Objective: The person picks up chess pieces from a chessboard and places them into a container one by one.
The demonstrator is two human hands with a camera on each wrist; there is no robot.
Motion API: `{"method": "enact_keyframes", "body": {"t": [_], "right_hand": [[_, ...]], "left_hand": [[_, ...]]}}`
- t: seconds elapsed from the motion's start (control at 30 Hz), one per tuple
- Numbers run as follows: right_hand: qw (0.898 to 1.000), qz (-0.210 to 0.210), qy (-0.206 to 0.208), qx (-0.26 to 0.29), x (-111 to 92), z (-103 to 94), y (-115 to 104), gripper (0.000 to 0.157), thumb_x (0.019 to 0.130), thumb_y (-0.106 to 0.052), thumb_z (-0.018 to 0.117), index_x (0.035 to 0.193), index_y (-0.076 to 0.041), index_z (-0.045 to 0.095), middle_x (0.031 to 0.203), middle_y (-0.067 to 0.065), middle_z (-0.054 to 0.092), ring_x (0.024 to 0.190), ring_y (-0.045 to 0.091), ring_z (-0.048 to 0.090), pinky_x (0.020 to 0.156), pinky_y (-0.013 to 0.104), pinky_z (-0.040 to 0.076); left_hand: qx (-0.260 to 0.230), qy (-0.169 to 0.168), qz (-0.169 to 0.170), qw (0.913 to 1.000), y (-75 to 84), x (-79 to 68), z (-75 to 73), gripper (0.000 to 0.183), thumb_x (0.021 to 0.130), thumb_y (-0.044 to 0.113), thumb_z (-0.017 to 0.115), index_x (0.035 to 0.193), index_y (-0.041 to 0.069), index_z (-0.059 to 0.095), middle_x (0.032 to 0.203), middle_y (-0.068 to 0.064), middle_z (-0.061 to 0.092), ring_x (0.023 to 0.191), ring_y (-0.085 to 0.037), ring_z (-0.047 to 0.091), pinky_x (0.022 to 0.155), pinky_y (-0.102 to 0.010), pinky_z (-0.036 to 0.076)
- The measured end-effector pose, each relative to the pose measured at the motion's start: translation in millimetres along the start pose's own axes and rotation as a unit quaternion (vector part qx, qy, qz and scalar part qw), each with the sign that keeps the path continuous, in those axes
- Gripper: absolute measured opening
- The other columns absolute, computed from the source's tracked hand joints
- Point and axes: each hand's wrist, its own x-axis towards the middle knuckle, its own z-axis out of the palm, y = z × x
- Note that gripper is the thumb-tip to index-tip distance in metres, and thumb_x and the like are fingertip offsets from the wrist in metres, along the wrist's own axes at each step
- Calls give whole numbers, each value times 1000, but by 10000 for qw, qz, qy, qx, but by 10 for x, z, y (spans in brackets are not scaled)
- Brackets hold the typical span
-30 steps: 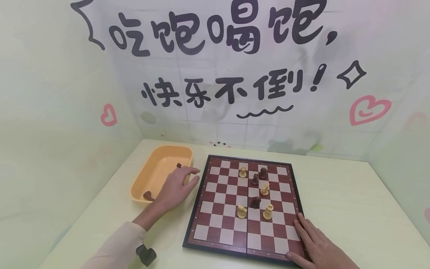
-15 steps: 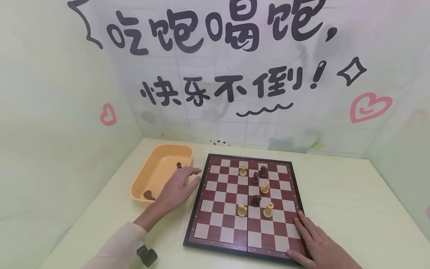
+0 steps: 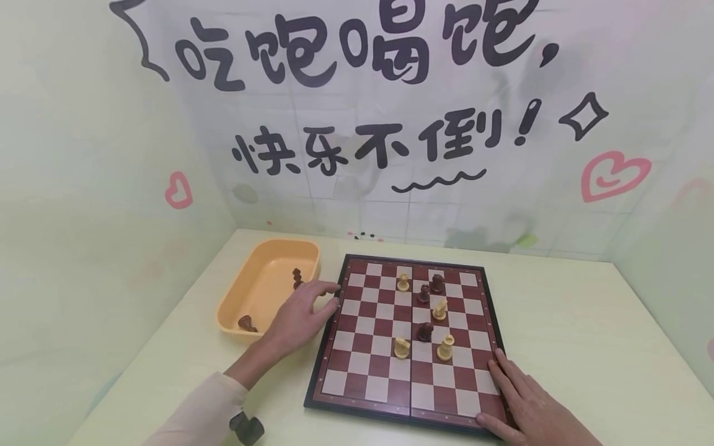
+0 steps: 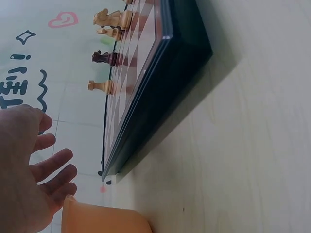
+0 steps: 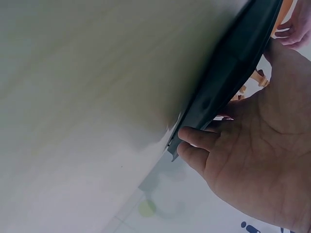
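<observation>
My left hand (image 3: 301,316) hovers between the orange tray (image 3: 225,313) and the left edge of the chessboard (image 3: 368,387), fingers loosely bent with nothing in them. In the left wrist view its fingers (image 4: 54,165) are spread beside the tray's rim. My right hand (image 3: 530,399) rests along the board's right edge near the front corner; in the right wrist view its fingers (image 5: 199,138) lie against the dark side. Cream pieces, among them a knight (image 3: 401,348) and a rook (image 4: 101,86), stand upright on the board with dark pieces, including a dark knight (image 3: 424,332).
Two dark chess pieces lie in the tray, one piece (image 3: 246,323) at the front and another piece (image 3: 297,277) by the right wall, partly behind the left hand. A printed backdrop (image 3: 357,204) rises behind the pale table (image 3: 574,322). A black strap (image 3: 246,427) shows at the left sleeve.
My left hand has drifted slightly right toward the board's edge, uncovering more of the dark piece by the tray's right wall. The right hand and the pieces stay put.
</observation>
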Motion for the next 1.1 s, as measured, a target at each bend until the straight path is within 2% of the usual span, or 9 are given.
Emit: {"method": "enact_keyframes", "body": {"t": [0.23,0.6,0.8,1.1], "right_hand": [[10000,-44,78,-29,-5,-9,-2,100,88,-73,61,149,4,45,157,21,35,131,38,48,94,53,51],[10000,-26,11,-5,4,-16,-5,101,88,-74,59,150,4,44,157,21,34,131,38,48,95,54,50],[10000,-12,5,52,4,-20,-13,101,88,-73,60,149,4,44,157,22,34,132,39,48,95,54,50],[9999,-36,98,-69,-3,-3,-7,100,87,-74,60,149,4,45,156,21,35,129,36,50,94,52,51]], "left_hand": [[39,4,26,10000,32,-23,21,33,102,32,61,130,15,67,125,-2,65,118,-22,58,98,-51,48],[-94,-20,65,9999,69,-45,66,30,101,27,64,127,14,67,124,-2,65,118,-20,58,102,-48,46],[-50,-73,4,10000,97,-46,107,28,100,26,64,126,14,68,116,0,66,110,-19,61,96,-45,50],[-92,-66,109,9999,129,-51,172,27,100,25,65,123,13,70,112,1,68,107,-21,62,94,-45,50]]}}
